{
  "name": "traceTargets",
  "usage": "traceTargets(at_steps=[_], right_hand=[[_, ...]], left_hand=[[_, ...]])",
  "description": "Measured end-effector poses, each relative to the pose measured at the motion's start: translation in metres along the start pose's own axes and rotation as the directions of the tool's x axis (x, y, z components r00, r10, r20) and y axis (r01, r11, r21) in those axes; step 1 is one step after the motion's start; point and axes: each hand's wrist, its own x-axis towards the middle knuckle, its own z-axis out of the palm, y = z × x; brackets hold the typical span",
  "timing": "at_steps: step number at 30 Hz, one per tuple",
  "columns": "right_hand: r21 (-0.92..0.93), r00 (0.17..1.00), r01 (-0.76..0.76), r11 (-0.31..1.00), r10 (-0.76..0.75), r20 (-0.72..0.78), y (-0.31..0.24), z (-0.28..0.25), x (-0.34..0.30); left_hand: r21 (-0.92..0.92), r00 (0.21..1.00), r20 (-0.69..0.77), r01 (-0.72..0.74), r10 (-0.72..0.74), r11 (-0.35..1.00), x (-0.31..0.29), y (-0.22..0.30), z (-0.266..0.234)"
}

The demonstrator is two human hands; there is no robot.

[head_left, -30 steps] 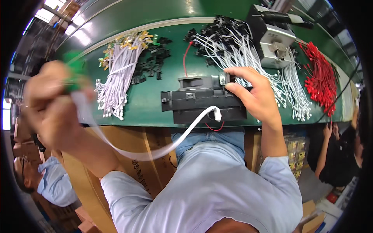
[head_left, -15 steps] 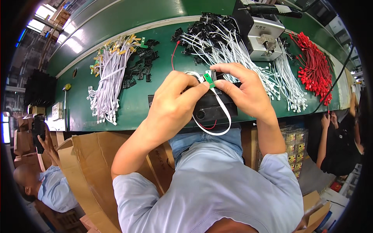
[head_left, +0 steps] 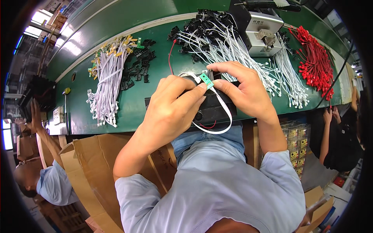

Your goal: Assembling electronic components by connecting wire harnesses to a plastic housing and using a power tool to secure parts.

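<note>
Over the near edge of the green workbench, my left hand (head_left: 171, 101) pinches a small green circuit board (head_left: 206, 80) between thumb and fingers. A white flat cable (head_left: 228, 114) runs from the board and loops down and round. Close against the board, my right hand (head_left: 248, 88) has thumb and forefinger closed on a small black plastic part (head_left: 210, 73), largely covered by the fingers. Below both hands lies a black block (head_left: 217, 108), partly hidden, with a thin red wire (head_left: 210, 126) at its near side.
At left lie a bundle of white cables (head_left: 110, 83) and loose black plastic parts (head_left: 140, 64). Black-ended white cables (head_left: 217, 33) spread behind my hands, near a metal machine (head_left: 264, 33). Red wires (head_left: 316, 64) lie at right. Co-workers sit on both sides; a cardboard box (head_left: 105, 163) stands at left.
The green board has tilted and turned its face upward between my fingers. My left hand has shifted slightly down and left. The co-worker at left has raised an arm toward the black stack.
</note>
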Motion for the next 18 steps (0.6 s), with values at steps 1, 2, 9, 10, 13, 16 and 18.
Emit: traceTargets(at_steps=[1,2,9,10,13,16,18], right_hand=[[0.000,1.000,-0.002,1.000,0.002,-0.002,0.000,0.000,0.000],[-0.004,1.000,0.006,1.000,-0.006,-0.003,0.001,0.001,-0.001],[0.005,1.000,0.011,1.000,-0.011,0.009,-0.001,0.000,-0.001],[0.005,1.000,0.008,1.000,-0.008,0.009,0.000,0.000,-0.001],[0.008,1.000,0.025,1.000,-0.025,0.008,0.001,-0.001,-0.001],[0.006,1.000,0.020,1.000,-0.020,0.016,0.001,-0.002,0.000],[0.002,1.000,0.022,1.000,-0.022,0.012,0.002,-0.001,0.000]], left_hand=[[-0.001,1.000,0.002,-0.001,0.001,1.000,0.000,0.001,0.000],[0.000,1.000,0.008,-0.002,0.002,1.000,0.000,0.001,-0.001],[0.031,0.997,0.043,-0.063,0.062,0.998,-0.002,-0.008,-0.002],[0.028,0.997,0.044,-0.063,0.062,0.998,0.000,-0.009,-0.004],[0.138,0.976,0.110,-0.202,0.188,0.970,0.001,-0.010,-0.006],[0.198,0.962,0.104,-0.270,0.254,0.942,0.001,-0.012,-0.003],[0.159,0.976,0.110,-0.205,0.189,0.966,0.000,-0.012,-0.005]])
